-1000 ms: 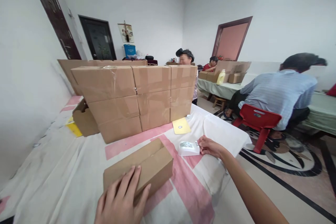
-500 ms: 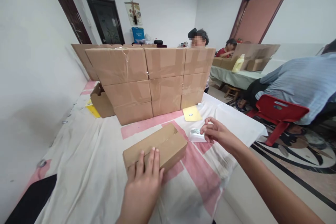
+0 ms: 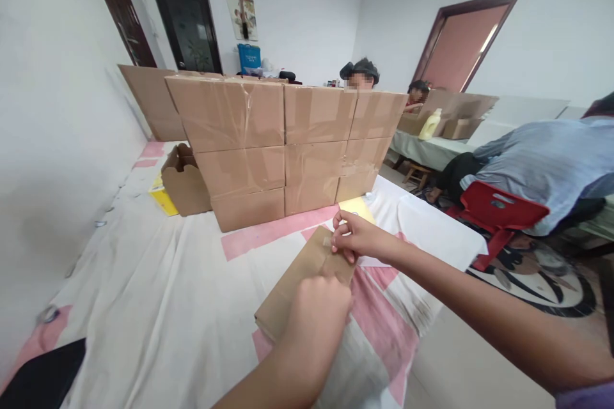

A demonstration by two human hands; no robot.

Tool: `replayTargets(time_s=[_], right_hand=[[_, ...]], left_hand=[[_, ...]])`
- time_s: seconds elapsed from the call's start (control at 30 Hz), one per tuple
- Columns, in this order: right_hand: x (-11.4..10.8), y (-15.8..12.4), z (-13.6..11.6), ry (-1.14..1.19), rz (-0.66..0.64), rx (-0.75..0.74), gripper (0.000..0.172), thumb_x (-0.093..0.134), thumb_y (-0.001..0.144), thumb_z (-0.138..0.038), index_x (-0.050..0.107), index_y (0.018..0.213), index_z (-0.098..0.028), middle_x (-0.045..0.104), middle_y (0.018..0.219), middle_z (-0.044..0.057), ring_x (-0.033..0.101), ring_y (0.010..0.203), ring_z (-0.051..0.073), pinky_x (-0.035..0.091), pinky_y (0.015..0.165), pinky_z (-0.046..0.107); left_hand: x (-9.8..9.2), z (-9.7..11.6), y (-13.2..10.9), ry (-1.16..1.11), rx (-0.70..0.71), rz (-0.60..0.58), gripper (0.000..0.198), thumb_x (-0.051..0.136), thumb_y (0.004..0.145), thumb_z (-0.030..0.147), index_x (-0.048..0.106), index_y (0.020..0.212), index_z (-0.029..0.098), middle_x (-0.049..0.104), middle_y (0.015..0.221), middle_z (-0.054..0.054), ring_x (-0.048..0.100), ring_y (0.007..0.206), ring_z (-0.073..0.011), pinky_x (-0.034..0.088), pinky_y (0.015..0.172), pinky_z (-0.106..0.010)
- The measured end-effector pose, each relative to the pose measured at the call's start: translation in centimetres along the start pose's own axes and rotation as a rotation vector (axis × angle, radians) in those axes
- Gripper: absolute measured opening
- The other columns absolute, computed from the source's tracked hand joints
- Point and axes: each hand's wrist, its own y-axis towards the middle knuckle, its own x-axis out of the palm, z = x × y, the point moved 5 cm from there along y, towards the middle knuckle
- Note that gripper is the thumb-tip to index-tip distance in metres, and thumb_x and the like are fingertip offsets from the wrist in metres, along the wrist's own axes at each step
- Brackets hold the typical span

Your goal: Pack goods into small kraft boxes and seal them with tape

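Toward the table's [image 3: 167,307] near right edge, the person is apparently taping a cardboard box [image 3: 292,284], left hand [image 3: 323,303] and right hand [image 3: 352,235] curling over it, grips unclear, the clear tape [image 3: 327,241] likely needing smoothing.

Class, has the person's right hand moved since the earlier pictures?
Yes, leftward: the right hand was to the right of the yellow sheet; now it partly hides the sheet.
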Motion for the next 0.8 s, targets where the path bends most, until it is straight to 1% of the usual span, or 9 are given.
replayTargets(time_s=[0.07, 0.13, 0.27, 0.33, 0.47, 0.6, 0.7, 0.8], right_hand=[[0.1, 0.2, 0.1, -0.011, 0.011, 0.064, 0.037, 0.066, 0.070, -0.014, 0.037, 0.091, -0.024, 0.071, 0.068, -0.006, 0.052, 0.037, 0.007, 0.034, 0.036, 0.016], [0.1, 0.5, 0.3, -0.013, 0.032, 0.133, 0.040, 0.068, 0.069, -0.014, 0.037, 0.092, -0.024, 0.073, 0.069, -0.004, 0.051, 0.036, 0.007, 0.032, 0.035, 0.016], [-0.1, 1.1, 0.6, -0.021, 0.062, 0.231, 0.046, 0.073, 0.066, -0.013, 0.037, 0.094, -0.024, 0.075, 0.068, 0.000, 0.050, 0.035, 0.007, 0.027, 0.034, 0.015], [-0.2, 1.2, 0.6, -0.059, 0.079, 0.266, 0.048, 0.074, 0.066, -0.014, 0.038, 0.095, -0.024, 0.076, 0.069, 0.001, 0.050, 0.034, 0.008, 0.028, 0.034, 0.016], [-0.1, 1.6, 0.5, -0.180, 0.086, 0.255, 0.047, 0.075, 0.068, -0.014, 0.037, 0.094, -0.024, 0.076, 0.069, 0.003, 0.052, 0.032, 0.010, 0.030, 0.032, 0.018], [0.1, 2.5, 0.7, -0.199, 0.023, 0.210, 0.044, 0.076, 0.066, -0.013, 0.038, 0.086, -0.024, 0.072, 0.058, 0.001, 0.053, 0.029, 0.012, 0.029, 0.028, 0.018], [0.3, 3.0, 0.6, -0.245, -0.016, 0.228, 0.036, 0.075, 0.066, -0.012, 0.044, 0.078, -0.023, 0.071, 0.056, 0.004, 0.055, 0.031, 0.015, 0.031, 0.027, 0.021], [0.3, 3.2, 0.1, -0.346, -0.023, 0.269, 0.028, 0.074, 0.065, -0.011, 0.049, 0.069, -0.021, 0.072, 0.059, 0.006, 0.056, 0.033, 0.015, 0.035, 0.029, 0.022]], left_hand=[[0.7, -0.1, 0.0, 0.011, 0.006, 0.037, 0.023, 0.060, 0.093, 0.028, 0.072, 0.108, 0.015, 0.071, 0.097, -0.014, 0.073, 0.070, -0.0219, 0.054, 0.059, -0.029], [1.3, 0.0, -0.2, 0.015, 0.004, 0.077, 0.027, 0.058, 0.094, 0.031, 0.069, 0.114, 0.016, 0.068, 0.097, -0.013, 0.072, 0.071, -0.0202, 0.052, 0.060, -0.027], [2.0, 0.0, -0.2, 0.003, 0.000, 0.082, 0.028, 0.056, 0.095, 0.033, 0.067, 0.116, 0.018, 0.065, 0.096, -0.011, 0.068, 0.063, -0.0159, 0.049, 0.056, -0.024], [2.1, -0.1, -0.1, -0.010, 0.009, 0.085, 0.027, 0.057, 0.094, 0.034, 0.067, 0.113, 0.018, 0.064, 0.094, -0.010, 0.068, 0.064, -0.0161, 0.049, 0.056, -0.024], [2.0, -0.4, 0.1, -0.029, 0.037, 0.096, 0.026, 0.057, 0.094, 0.036, 0.069, 0.106, 0.016, 0.063, 0.092, -0.010, 0.069, 0.067, -0.0172, 0.050, 0.058, -0.025], [1.7, -0.5, 0.0, -0.009, 0.058, 0.087, 0.030, 0.056, 0.095, 0.036, 0.066, 0.115, 0.016, 0.065, 0.095, -0.010, 0.068, 0.065, -0.0165, 0.049, 0.057, -0.025], [1.4, -0.5, -0.1, 0.006, 0.046, 0.099, 0.035, 0.055, 0.095, 0.037, 0.064, 0.122, 0.016, 0.066, 0.098, -0.011, 0.068, 0.063, -0.0160, 0.046, 0.054, -0.024], [1.4, -0.6, -0.2, 0.009, 0.029, 0.098, 0.034, 0.054, 0.096, 0.037, 0.065, 0.121, 0.016, 0.066, 0.097, -0.011, 0.068, 0.063, -0.0160, 0.044, 0.052, -0.024]])
